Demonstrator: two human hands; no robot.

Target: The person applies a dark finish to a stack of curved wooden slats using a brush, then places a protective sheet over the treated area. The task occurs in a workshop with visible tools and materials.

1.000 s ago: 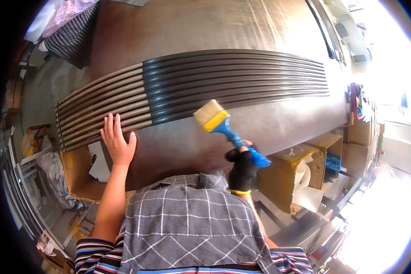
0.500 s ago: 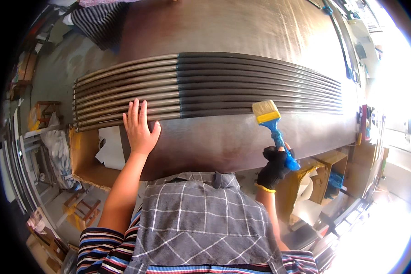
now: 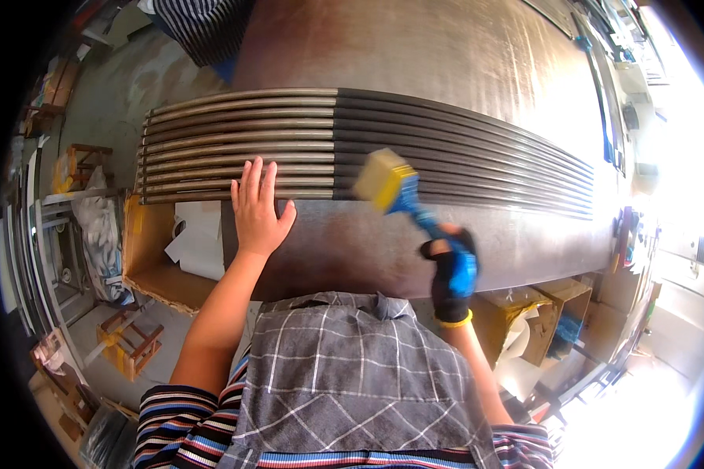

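Observation:
Several long rods (image 3: pixel 242 137) lie side by side across the table (image 3: pixel 328 242), bare and brownish on the left, dark on the right. My bare left hand (image 3: pixel 260 211) rests with its fingers stretched out on the nearest rods, left of where the dark part begins. In a black fingerless glove, my right hand (image 3: pixel 452 270) is closed round the blue handle of a paintbrush (image 3: pixel 399 184). Its yellow band and pale bristles are over the near edge of the dark part. Motion blurs the brush; whether the bristles touch the rods I cannot tell.
An open cardboard box (image 3: pixel 156 270) with white paper stands below the table's left side. More cardboard boxes (image 3: pixel 516 316) sit under the right side. Small wooden stools (image 3: pixel 129 344) stand on the floor at left. Striped cloth (image 3: pixel 199 31) shows at the far left edge of the table.
My right hand has swung the brush leftward, toward the line where the dark part begins. My left hand stays flat on the rods. The whole view has shifted slightly.

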